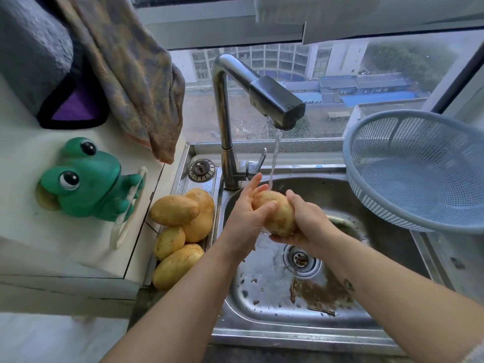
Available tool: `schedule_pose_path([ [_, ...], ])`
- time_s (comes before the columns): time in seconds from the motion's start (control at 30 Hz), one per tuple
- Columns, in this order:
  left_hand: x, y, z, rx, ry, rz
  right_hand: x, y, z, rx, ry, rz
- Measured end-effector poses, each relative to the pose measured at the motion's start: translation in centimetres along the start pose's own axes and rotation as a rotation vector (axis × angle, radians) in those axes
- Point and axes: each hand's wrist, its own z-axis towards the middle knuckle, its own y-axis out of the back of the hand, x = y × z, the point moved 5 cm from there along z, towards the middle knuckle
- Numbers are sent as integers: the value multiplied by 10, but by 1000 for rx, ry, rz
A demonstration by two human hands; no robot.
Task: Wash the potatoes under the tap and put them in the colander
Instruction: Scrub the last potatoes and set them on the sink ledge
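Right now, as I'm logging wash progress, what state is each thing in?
held potato: gripped by both hands above the sink.
tap: running, water falling on the held potato.
left hand: holds it, thumb across it.
right hand: cups it from below.
colander: empty, tilted.
four potatoes: piled left of the sink.

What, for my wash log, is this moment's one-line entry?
left hand, right hand: hold potato under tap | colander: empty | four potatoes beside sink

no legible text, brand or number; tiny blue marks (318, 166) on the sink (288, 335) ledge unreadable
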Motion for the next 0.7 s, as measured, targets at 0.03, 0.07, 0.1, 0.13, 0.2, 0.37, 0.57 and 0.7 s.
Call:
schedule_pose_path([
  [0.03,2,3,1,-2,21,-14,-1,-2,-1,8,2,20],
  [0.07,6,6,2,-13,47,-23,-2,-4,-2,16,13,32],
  [0.1,9,7,2,-38,78,-29,-3,-6,-3,23,32,25],
  [0.13,11,8,2,-84,103,-43,-3,-9,-4,31,57,1],
  [0.2,11,10,3,-212,110,-44,-3,-15,-5,68,113,-51],
  [0.37,-1,13,6,-386,81,34,1,-17,-7,218,209,-134],
  [0.57,-8,-5,3,-3,211,-59,5,-3,-4,215,162,-204],
  [0.7,3,-7,1,186,225,-60,-2,6,-3,116,111,-109],
])
